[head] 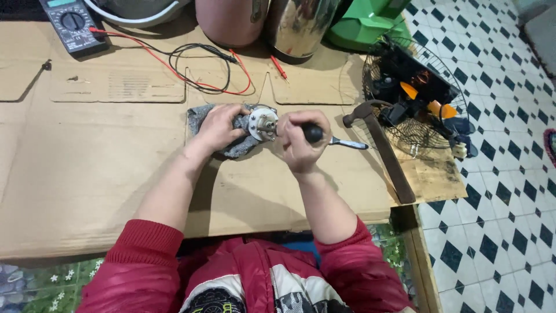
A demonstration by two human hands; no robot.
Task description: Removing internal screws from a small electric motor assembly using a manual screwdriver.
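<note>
We brace the small round silver motor (262, 123) on the brown cardboard sheet (116, 174) through a grey rag (200, 119) — left hand (219, 127) fingers curled over it, seemingly for grip — while our right hand (298, 142) fists a black-handled screwdriver (324, 138).

Cardboard-covered bench (87, 174) (worn) beside diamond-patterned tile floor (498, 191).

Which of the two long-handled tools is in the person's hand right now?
The black-handled screwdriver, gripped in the right hand beside the small motor. The hammer with the brown handle lies untouched on the cardboard further right.
</note>
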